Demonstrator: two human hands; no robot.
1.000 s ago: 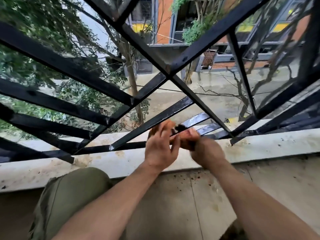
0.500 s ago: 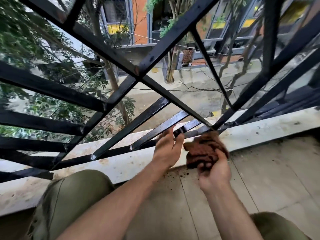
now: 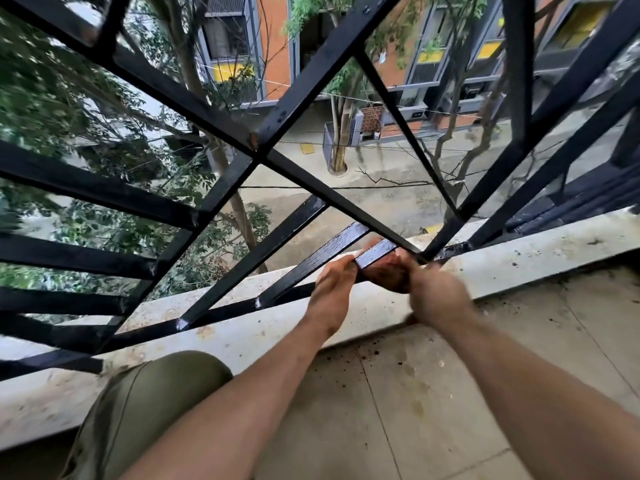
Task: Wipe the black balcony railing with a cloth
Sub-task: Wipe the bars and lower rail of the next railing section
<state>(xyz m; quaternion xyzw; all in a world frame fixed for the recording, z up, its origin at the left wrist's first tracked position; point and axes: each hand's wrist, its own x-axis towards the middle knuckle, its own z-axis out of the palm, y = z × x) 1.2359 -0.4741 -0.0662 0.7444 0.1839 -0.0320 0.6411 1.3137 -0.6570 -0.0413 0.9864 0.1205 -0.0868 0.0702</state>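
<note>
The black balcony railing [image 3: 221, 181] fills the upper view, its flat bars crossing diagonally and meeting low at the stone ledge. A brown, dirty cloth [image 3: 388, 273] is bunched under a short wet bar near that meeting point. My right hand [image 3: 438, 296] grips the cloth from the right and presses it against the bar. My left hand [image 3: 334, 284] is closed around the same bar just left of the cloth, fingers curled over its top edge. Much of the cloth is hidden by both hands.
A pale, stained stone ledge [image 3: 540, 258] runs below the railing, with dark crumbs on it and on the tiled floor [image 3: 398, 393]. My knee in olive trousers [image 3: 149, 403] is at the lower left. Far below lie a street, trees and buildings.
My right hand has carried the cloth from in front of the ledge up onto the low bar. My left hand has closed on that bar. The view has tilted up slightly.
</note>
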